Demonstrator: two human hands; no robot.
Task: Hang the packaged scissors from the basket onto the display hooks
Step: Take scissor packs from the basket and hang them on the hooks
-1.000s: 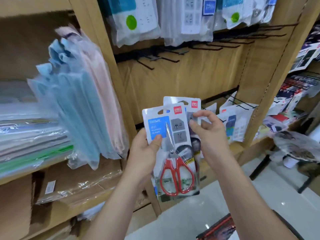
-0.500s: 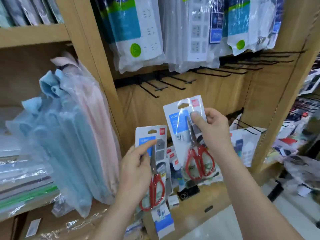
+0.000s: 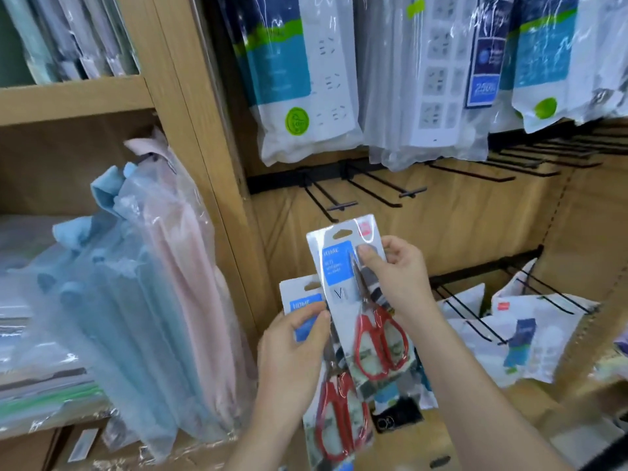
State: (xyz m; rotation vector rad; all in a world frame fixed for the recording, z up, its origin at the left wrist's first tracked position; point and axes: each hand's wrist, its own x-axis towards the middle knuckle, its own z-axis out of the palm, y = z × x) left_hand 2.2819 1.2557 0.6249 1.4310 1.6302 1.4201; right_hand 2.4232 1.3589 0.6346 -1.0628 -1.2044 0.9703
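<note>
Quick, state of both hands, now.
Left hand: grips the lower scissors pack.
Right hand: pinches the upper scissors pack, raised toward the hooks.

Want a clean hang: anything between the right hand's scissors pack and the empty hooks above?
Nothing visible. The scissors pack in the right hand sits just below the empty hooks; power strip packs hang above them.

free: bare hooks (image 3: 343, 195), open panel (image 3: 441, 226) beneath | blocked: power strip packs (image 3: 306, 96) overhanging hook rail (image 3: 268, 180) from above
</note>
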